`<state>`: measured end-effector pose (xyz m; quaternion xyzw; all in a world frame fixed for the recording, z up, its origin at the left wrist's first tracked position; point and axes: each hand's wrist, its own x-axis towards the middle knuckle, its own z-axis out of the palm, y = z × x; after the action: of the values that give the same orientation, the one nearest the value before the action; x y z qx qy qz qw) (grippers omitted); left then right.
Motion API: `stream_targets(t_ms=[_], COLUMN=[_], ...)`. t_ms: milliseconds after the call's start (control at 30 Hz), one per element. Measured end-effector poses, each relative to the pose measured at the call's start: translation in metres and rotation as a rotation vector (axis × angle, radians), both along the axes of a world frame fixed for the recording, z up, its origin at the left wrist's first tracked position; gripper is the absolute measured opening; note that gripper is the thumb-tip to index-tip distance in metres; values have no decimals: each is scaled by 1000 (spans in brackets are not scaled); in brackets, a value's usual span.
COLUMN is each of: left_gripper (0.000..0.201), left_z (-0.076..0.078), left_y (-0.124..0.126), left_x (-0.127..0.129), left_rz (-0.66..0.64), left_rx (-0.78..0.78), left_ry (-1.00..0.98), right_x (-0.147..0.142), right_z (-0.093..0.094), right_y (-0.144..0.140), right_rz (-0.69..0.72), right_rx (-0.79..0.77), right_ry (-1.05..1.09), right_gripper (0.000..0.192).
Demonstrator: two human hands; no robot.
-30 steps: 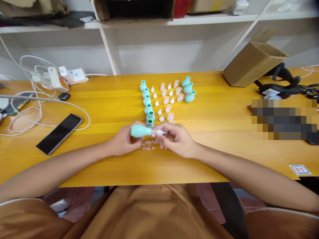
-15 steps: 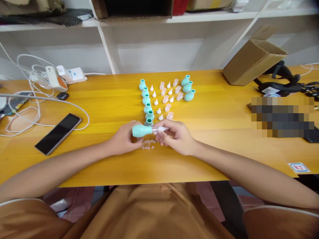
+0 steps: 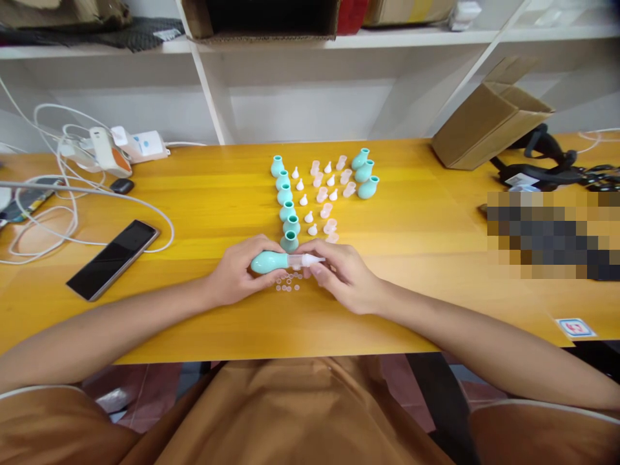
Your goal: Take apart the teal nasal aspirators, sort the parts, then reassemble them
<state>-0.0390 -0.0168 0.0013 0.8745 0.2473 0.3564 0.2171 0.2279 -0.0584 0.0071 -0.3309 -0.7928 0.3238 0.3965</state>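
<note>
My left hand (image 3: 242, 271) is closed around the teal bulb of a nasal aspirator (image 3: 269, 262), held level above the table. At its other end, the fingers of my right hand (image 3: 346, 274) pinch the white tip, which joins a clear tube. Just beyond, a column of teal bulbs (image 3: 289, 241) stands with open necks up. Beside them are rows of small white tips (image 3: 309, 217) and clear pinkish tubes (image 3: 326, 210). Under the aspirator lie several small clear rings (image 3: 289, 281), partly hidden by my hands.
More teal bulbs (image 3: 367, 187) stand at the back right. A phone (image 3: 112, 260) and white cables (image 3: 72, 213) lie on the left. An open cardboard box (image 3: 489, 119) leans at the right, near black straps (image 3: 537, 168). White shelving (image 3: 310, 106) rises behind the table (image 3: 411, 278).
The bulb has tilted and moved slightly left and down, showing more of its round body. My right hand has shifted a little, and its fingers sit closer around the white tip.
</note>
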Motion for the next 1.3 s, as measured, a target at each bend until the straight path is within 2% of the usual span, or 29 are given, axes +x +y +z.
stream_targets(t_ms=[100,167,267,400,467,567,633,667,800,1000,1100,1200,1300], left_gripper=[24,22,18,17,16,13,16,17,17,27,27,24,26], left_z=[1,2,3,8,12,15,15,14,13,7,3,4,5], left_y=[-2,-3,-6,-16,-21,-25,-24,-23,-20,-20,-16,-12,-13], left_x=[0,1,3,6,6,4,2,2,4,0,-4,-6,-6], left_rz=[8,-5,-6,66,66,-114,-234,-256,-211,-235,-267,-353,-402], left_rx=[30,50,131,224,102,-271,-416,-409,-119,183,248,252,289], left_ry=[-6,10,33,76,99,77,-23,-88,-239,-36,43,130,69], right_x=[-1,-4,-10,-15,-17,-21,-22,-21,-17,-19,-21,-22,-24], right_z=[1,1,1,1,1,3,7,8,8,2,1,1,1], right_y=[0,-1,-2,-4,-5,-6,-5,-4,-1,-2,-4,-5,-7], right_rz=[-43,-70,-83,-80,-32,61,66,56,16,41,46,44,39], right_rx=[-61,-110,-135,-193,-352,-619,-685,-681,-626,-716,-729,-739,-736], right_ry=[42,73,116,166,267,516,639,661,588,573,557,530,495], right_gripper=[47,57,60,62,64,67,69,70,70,65,66,67,68])
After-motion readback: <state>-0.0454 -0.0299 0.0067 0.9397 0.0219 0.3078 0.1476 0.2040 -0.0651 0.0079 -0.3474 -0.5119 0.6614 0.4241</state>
